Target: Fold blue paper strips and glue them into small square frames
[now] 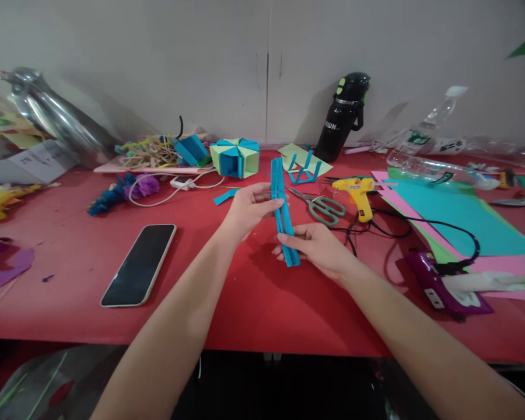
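Over the middle of the red table I hold a folded strip of blue paper (283,213), long and narrow with creases along its length. My left hand (251,209) pinches it near its upper half, thumb on top. Lower down, my right hand (317,246) grips the same strip between thumb and fingers. Just beyond lie scissors (326,207) with grey-green handles and a small blue paper frame with upright strips (305,170). A short blue paper piece (226,196) rests beside my left hand.
A yellow glue gun (356,192) with a black cord lies to the right, near coloured paper sheets (468,216) and a purple power strip (446,286). At left is a phone (140,265). A folded paper box (236,157) and a black bottle (342,116) stand behind.
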